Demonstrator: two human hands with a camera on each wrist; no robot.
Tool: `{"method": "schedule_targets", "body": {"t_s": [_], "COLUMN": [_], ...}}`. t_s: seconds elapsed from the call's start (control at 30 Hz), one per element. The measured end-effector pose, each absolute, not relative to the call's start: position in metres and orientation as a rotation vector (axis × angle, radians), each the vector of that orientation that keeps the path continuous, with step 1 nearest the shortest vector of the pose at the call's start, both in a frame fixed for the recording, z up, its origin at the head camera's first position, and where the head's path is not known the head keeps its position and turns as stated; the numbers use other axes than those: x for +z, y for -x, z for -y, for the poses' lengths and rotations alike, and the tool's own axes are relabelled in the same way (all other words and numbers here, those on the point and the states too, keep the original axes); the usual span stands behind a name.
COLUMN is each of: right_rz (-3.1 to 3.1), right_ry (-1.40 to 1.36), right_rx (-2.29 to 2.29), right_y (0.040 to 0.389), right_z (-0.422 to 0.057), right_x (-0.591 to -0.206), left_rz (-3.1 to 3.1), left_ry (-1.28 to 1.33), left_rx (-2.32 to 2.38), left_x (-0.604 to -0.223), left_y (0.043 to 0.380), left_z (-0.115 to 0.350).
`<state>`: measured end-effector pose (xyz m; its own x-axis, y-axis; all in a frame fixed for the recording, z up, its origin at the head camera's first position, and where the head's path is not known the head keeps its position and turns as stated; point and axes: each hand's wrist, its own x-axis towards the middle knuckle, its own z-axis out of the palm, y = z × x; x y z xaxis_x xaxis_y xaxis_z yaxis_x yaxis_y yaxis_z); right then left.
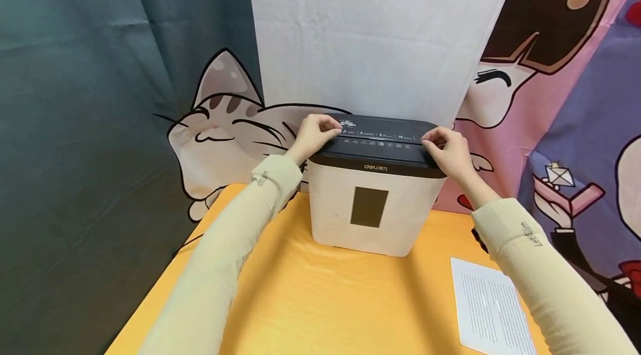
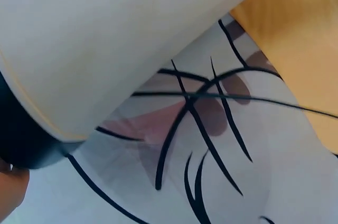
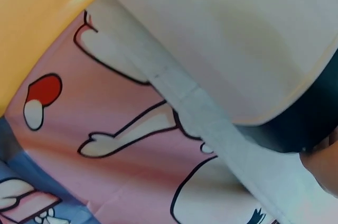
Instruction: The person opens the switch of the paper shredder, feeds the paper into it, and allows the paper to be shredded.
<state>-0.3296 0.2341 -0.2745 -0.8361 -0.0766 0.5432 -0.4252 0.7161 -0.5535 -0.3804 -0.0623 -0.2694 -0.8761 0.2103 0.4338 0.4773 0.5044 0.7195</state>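
A white paper shredder with a dark window in its front stands upright in the head view. Its black head bears a "deli" mark, printed icons and a long slot. My left hand grips the left end of this head, fingers curled over the top. At the opposite end, my right hand holds on in the same way, thumb and forefinger bent close together. Both wrist views show the black rim close up, with a bit of each hand at it. The undersides of the fingers are hidden.
A printed sheet of paper lies on the yellow table, right of the shredder. A thin black cord runs at the table's left edge. Cartoon-printed curtains hang close behind the shredder.
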Motion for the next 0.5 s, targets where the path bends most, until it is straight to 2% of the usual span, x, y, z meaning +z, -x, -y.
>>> {"method": "schedule_targets", "body": {"t_s": [0.3, 0.5], "right_rz": [2.262, 2.163], "right_ry": [-0.375, -0.384], "right_rx": [0.985, 1.074], "right_y": [0.314, 0.301], "right_z": [-0.232, -0.233], "right_x": [-0.283, -0.287], "left_rz": [2.339, 2.293], "left_ry": [0.745, 0.752], "left_rx": [-1.504, -1.546], "left_x": [-0.272, -0.283], "left_y": [0.361, 0.346], "left_z": [0.052, 0.053]}}
